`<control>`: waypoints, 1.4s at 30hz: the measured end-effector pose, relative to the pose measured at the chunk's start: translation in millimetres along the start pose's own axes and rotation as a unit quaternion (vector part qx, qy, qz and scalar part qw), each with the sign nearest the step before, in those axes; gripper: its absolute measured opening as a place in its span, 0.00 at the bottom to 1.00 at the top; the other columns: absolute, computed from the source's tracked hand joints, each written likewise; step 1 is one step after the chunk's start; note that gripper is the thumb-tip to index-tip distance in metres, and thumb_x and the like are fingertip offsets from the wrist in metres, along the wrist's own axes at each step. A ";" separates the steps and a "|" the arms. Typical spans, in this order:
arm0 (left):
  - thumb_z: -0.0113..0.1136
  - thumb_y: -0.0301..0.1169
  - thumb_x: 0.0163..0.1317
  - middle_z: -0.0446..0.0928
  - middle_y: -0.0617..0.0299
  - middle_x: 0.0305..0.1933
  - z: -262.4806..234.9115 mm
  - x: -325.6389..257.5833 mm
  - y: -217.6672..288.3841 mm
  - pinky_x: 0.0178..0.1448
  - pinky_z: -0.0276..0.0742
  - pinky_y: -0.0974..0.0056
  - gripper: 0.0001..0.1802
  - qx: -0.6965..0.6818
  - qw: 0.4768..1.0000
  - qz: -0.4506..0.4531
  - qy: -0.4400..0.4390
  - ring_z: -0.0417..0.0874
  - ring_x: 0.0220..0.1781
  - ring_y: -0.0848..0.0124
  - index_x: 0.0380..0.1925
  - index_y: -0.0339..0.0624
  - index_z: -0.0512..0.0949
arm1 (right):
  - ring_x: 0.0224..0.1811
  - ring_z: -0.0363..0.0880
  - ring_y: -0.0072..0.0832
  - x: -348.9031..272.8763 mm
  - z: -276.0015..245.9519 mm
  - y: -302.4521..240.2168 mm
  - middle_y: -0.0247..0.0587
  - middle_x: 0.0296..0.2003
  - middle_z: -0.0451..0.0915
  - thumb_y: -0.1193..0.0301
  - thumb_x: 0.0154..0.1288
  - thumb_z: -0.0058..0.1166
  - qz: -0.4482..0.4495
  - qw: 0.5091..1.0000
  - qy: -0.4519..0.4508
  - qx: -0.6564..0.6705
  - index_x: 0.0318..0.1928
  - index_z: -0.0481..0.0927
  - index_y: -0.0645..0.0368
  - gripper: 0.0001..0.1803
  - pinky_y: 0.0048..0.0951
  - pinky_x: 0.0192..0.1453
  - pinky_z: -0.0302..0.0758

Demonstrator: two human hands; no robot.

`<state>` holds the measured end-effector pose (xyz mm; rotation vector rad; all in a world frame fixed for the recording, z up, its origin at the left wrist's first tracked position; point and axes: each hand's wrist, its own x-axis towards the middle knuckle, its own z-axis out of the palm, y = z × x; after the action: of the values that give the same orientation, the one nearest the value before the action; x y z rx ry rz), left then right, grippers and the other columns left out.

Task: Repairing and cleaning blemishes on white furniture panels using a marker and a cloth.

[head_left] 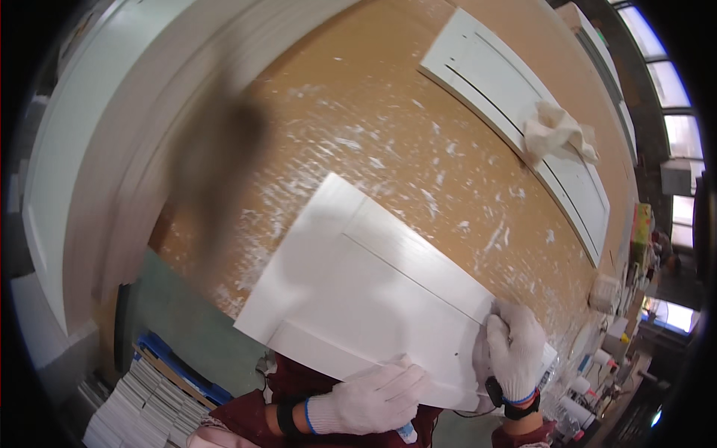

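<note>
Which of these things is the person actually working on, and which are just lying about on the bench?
In use:
white panel, held at its near edge
left hand, gloved, on the panel's near edge
right hand, gloved, at the panel's groove

Lying about:
long white panel at the far side
crumpled cloth on it
stacked white boards, lower left

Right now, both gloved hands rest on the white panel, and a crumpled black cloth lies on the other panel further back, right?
Not quite: the head view shows the cloth is cream-white, not black. It does lie on the far panel, and the left hand and right hand rest on the near white panel.
</note>
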<state>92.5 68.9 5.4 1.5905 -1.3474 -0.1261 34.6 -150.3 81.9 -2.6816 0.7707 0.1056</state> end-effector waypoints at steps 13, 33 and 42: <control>0.69 0.31 0.40 0.81 0.60 0.36 -2.8 2.3 2.9 0.51 0.82 0.53 0.09 0.090 0.995 0.025 -0.042 0.84 0.45 0.62 0.22 0.45 0.77 | 0.30 0.85 0.36 95.7 109.7 -123.9 0.43 0.30 0.79 0.74 0.54 0.55 -0.230 0.956 0.138 0.121 0.35 0.77 0.59 0.06 0.35 0.26 0.80; 0.71 0.33 0.36 0.80 0.61 0.43 1.6 11.8 5.6 0.46 0.77 0.50 0.17 0.088 0.993 0.068 -0.047 0.82 0.45 0.57 0.23 0.45 0.71 | 0.47 0.82 0.52 -87.6 8.8 147.3 0.55 0.43 0.83 0.64 0.67 0.50 0.325 0.926 0.188 -0.030 0.47 0.80 0.58 0.14 0.49 0.52 0.77; 0.73 0.32 0.42 0.82 0.57 0.42 2.8 5.5 11.2 0.60 0.76 0.42 0.16 0.122 0.988 0.048 -0.075 0.83 0.50 0.53 0.26 0.46 0.72 | 0.47 0.82 0.51 -112.8 -20.3 199.9 0.54 0.42 0.83 0.63 0.67 0.53 0.434 0.889 0.119 -0.082 0.44 0.79 0.59 0.13 0.51 0.52 0.77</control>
<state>85.2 64.3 14.8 1.7433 -1.6042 -0.0229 -167.1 -259.2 57.8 -2.2901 2.0670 0.0554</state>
